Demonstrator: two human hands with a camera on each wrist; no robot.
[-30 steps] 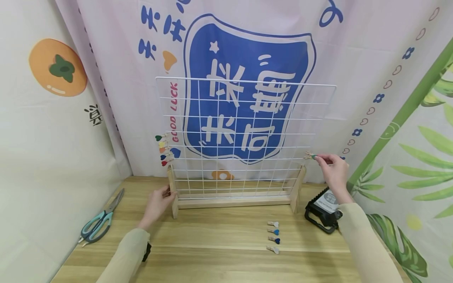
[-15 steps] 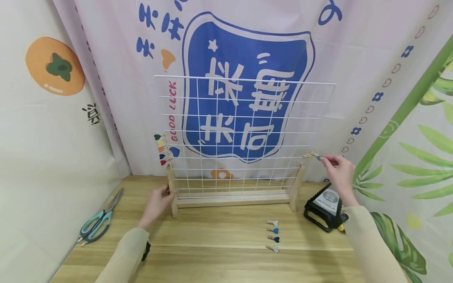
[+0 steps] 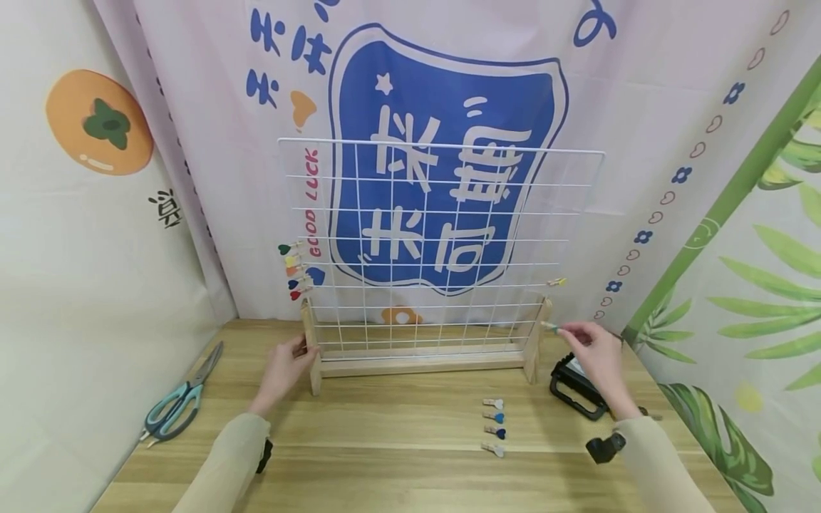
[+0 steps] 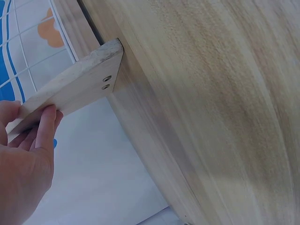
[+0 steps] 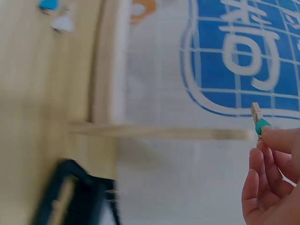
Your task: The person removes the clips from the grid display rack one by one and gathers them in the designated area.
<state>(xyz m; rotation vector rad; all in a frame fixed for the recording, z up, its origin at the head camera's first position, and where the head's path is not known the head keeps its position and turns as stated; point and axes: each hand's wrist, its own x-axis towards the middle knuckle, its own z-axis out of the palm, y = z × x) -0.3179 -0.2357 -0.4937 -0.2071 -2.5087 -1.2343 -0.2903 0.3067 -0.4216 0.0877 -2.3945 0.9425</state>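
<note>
A white wire grid (image 3: pixel 423 214) stands upright in a wooden stand (image 3: pixel 423 368). At the stand's left post (image 4: pixel 70 84), my left hand (image 3: pixel 286 370) grips the wood between thumb and fingers. My right hand (image 3: pixel 595 353) pinches a small wooden clothespin with a green heart (image 5: pixel 261 125), its tip pointing toward the right post (image 3: pixel 534 342). Above it, a yellow clothespin (image 3: pixel 556 282) is clipped on the grid's right edge. Several heart clothespins, among them a dark green one (image 3: pixel 285 249) and a red one (image 3: pixel 296 294), hang along the left edge.
On the wooden table, a column of several white and blue heart clothespins (image 3: pixel 494 432) lies in front of the stand. Scissors (image 3: pixel 182 399) lie at the left. A black case with a handle (image 3: pixel 577 392) sits at the right, partly under my right arm. A printed curtain (image 3: pixel 224 142) hangs behind.
My right hand has pulled away from the yellow clothespin on the right edge and dropped lower, carrying the green-heart clothespin. My left hand stays on the post.
</note>
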